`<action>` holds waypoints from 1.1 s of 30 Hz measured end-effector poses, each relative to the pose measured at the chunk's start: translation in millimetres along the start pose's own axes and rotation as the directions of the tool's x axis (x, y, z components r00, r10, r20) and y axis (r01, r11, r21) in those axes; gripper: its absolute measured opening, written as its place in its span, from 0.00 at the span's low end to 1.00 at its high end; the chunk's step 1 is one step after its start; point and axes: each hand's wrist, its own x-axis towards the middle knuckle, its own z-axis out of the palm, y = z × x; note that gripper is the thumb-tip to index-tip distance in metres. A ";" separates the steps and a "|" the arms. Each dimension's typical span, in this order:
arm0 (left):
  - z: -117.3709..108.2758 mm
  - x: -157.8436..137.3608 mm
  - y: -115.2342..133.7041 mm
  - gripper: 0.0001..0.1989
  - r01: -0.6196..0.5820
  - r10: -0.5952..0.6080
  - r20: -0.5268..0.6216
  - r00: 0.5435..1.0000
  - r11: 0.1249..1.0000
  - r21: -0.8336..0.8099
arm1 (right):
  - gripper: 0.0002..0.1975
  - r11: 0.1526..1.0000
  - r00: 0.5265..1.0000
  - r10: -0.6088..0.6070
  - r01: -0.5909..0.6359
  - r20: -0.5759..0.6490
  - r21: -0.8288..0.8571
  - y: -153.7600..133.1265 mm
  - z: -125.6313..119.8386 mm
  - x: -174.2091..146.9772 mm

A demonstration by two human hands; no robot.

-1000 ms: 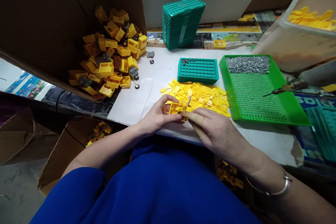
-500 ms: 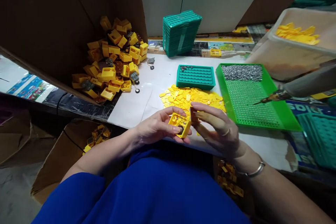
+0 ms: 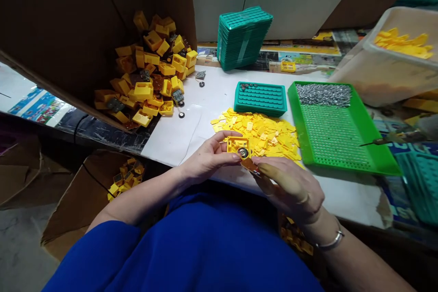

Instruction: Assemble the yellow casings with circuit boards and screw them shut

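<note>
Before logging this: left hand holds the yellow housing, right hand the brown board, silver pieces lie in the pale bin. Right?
No: the head view shows the silver pieces in the green tray, not the pale bin. Left hand holds the yellow housing, right hand the brown board.

1 teal tray stack [image 3: 232,43], apparently taped, near white cardboard [image 3: 290,7].

**Yellow casing [image 3: 234,145] open, brown board [image 3: 249,165] alongside!**

Here the boxy casing is held in the left hand [image 3: 208,156], its hollow side exposed, a round dark disc [image 3: 242,153] seated inside! Just below, the thin board is gripped at a tilt in the right hand [image 3: 294,186]; whether casing and board touch cannot be told.
</note>
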 end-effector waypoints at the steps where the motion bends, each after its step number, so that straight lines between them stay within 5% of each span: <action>1: -1.9 -0.8 0.6 0.27 0.018 -0.018 0.031 0.999 1.000 -0.007 | 0.25 1.000 1.000 0.022 -0.022 -0.001 0.005 -0.7 0.5 -0.7; 5: -5.2 -1.4 1.0 0.28 0.022 -0.023 0.040 0.999 1.000 0.020 | 0.23 0.999 0.999 0.039 -0.039 -0.028 0.013 -2.3 2.4 -2.7; 10: -0.7 -0.2 -1.0 0.26 0.015 -0.014 -0.030 0.999 0.998 0.059 | 0.10 0.990 0.989 -0.138 0.140 0.048 -0.023 -1.2 0.8 -2.6; 14: 0.9 -1.1 -2.6 0.21 -0.026 0.030 -0.053 0.998 0.996 0.084 | 0.11 0.974 0.966 -0.223 0.226 0.133 -0.003 -0.1 0.9 -2.8; 24: 4.3 -1.6 -5.3 0.12 -0.180 0.198 -0.075 0.977 0.964 0.197 | 0.13 0.987 0.991 0.130 -0.133 0.036 0.087 -4.6 11.9 2.5; 33: -2.1 -2.1 2.0 0.16 -0.005 0.009 -0.035 0.999 0.995 0.103 | 0.11 0.981 0.970 0.193 -0.196 0.150 0.007 2.6 9.4 12.7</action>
